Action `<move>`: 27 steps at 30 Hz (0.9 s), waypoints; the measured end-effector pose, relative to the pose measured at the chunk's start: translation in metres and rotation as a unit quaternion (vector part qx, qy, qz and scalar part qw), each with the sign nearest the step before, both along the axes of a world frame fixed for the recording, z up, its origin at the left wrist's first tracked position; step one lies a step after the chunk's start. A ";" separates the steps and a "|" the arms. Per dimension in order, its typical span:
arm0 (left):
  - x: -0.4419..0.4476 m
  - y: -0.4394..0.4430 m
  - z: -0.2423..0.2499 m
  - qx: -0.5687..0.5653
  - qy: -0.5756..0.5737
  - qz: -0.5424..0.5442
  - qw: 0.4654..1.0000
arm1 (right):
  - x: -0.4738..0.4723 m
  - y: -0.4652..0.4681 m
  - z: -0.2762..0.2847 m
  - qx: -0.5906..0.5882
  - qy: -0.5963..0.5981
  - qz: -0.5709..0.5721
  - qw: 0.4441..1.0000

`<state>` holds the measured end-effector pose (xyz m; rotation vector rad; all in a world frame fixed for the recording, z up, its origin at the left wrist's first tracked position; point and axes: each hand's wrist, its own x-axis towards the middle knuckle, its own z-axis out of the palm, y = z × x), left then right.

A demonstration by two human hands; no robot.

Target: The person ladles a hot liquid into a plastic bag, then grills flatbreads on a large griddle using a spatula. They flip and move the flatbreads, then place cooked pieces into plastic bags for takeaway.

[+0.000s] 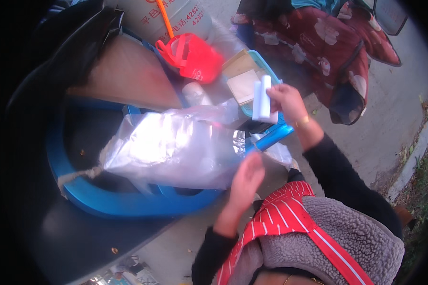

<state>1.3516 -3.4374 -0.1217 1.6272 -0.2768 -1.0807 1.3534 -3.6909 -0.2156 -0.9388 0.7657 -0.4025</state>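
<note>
In the head view, my right hand (285, 103) pinches white folded paper or thin plastic (262, 99) above a light-blue plastic basket (264, 62). Flat cream and brown paper pieces (242, 85) lie in that basket. My left hand (248, 176) is blurred, with nothing visible in it, just beside a large clear plastic bag (185, 149). A tie of cord or twisted material (82, 174) runs from the bag's left end. The bag rests across a blue plastic frame (103, 206). A bright blue tube-like thing (273, 138) lies between my hands.
A red bag (199, 60) hangs by an orange stick (165, 17) before a pale sack with red writing (185, 17). A white roll (196, 94) lies near the basket. A dark red patterned quilted cover (314, 42) is at upper right. Below left is a dark surface (92, 235).
</note>
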 end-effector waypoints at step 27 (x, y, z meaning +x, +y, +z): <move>0.020 -0.052 -0.023 -0.081 0.228 0.179 0.954 | -0.076 0.048 0.000 -0.105 0.022 0.049 0.993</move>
